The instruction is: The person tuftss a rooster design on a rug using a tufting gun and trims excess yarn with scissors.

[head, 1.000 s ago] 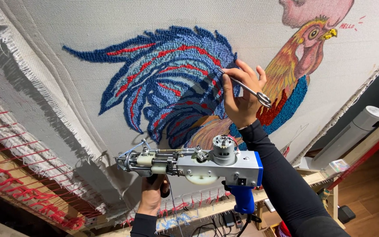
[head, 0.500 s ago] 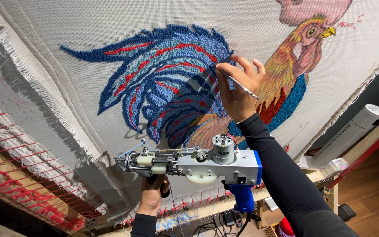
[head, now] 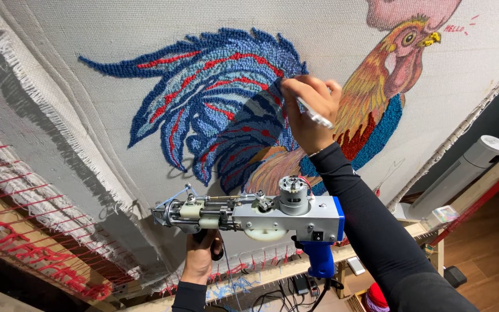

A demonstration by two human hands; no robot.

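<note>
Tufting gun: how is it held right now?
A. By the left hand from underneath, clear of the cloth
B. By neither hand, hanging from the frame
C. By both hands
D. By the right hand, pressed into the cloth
A. The left hand grips the tufting gun from below, while the right hand is up at the rooster rug with a slim metal tool.

The right hand (head: 310, 112) was raised high on an outstretched, dark-sleeved arm, its fingers (head: 295, 86) curled shut in a pinch. The left hand (head: 200, 260) hung lower, fist wrapped closed, wrist upright.
</note>
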